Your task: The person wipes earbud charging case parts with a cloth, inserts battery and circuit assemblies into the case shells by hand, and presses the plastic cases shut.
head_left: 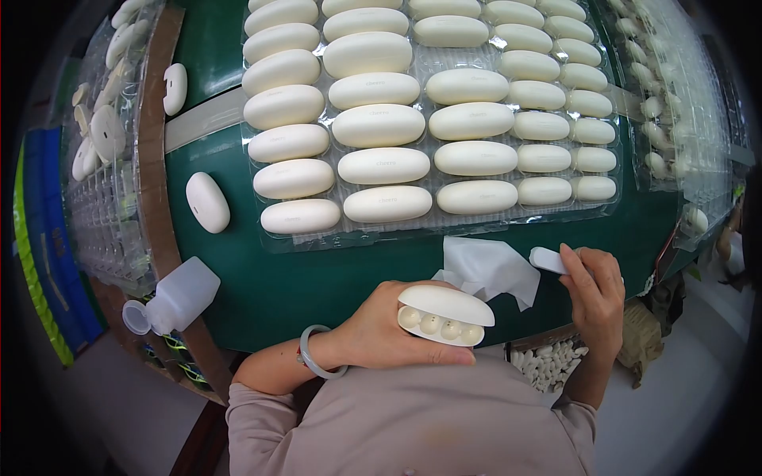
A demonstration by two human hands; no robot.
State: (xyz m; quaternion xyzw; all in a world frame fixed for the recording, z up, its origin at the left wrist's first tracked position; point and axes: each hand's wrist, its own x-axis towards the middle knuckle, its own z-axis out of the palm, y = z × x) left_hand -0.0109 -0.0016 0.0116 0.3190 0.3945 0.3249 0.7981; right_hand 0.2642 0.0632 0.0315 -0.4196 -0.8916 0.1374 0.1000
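Note:
My left hand (379,321) is closed around a cream oval case (447,304), held low in front of my body. Its lid is raised, and a row of several round hollows shows inside. A small white rounded piece (546,260) is pinched between the fingers of my right hand (597,289), off to the right and apart from the case. Between the hands, a crumpled white cloth or tissue (488,266) lies on the green table (341,274).
Rows of closed cream cases sit in a clear plastic tray (361,240). A loose case (208,202) and a translucent bottle (188,293) are on the left. Stacked clear trays (111,214) flank the table's left side. Small white pieces (548,365) fill a container below the front edge.

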